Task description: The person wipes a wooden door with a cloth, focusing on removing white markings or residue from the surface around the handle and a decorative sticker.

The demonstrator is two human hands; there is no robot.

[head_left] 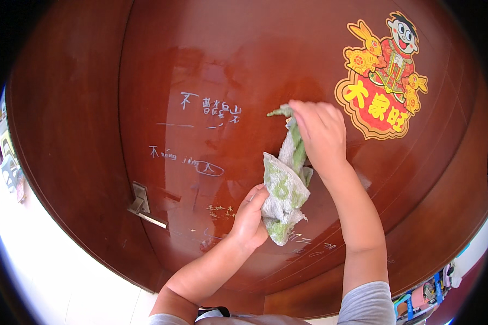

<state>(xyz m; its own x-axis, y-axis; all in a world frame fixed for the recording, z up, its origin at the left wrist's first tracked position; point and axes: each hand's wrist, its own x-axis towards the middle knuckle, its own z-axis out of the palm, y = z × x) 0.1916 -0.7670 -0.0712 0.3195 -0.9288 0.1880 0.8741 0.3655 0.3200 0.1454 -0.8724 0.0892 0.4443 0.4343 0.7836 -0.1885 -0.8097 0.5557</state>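
Observation:
A green and white terry cloth (286, 187) hangs bunched between both hands in front of a glossy reddish-brown wooden door (248, 61). My right hand (321, 130) grips its upper end, with a narrow tip poking out to the left. Lower down, my left hand (252, 213) pinches the cloth's left side between thumb and fingers. Pale handwritten chalk-like marks (211, 107) show on the door left of the cloth. More faint marks (305, 239) lie below it, partly hidden by the cloth and my left arm.
A metal lever handle (144, 207) juts from the door's left side. At upper right is a colourful sticker (386, 77) with a cartoon figure and rabbits. A rack of small items (423, 294) stands at lower right, beyond the door's edge. Pale floor (73, 260) shows at lower left.

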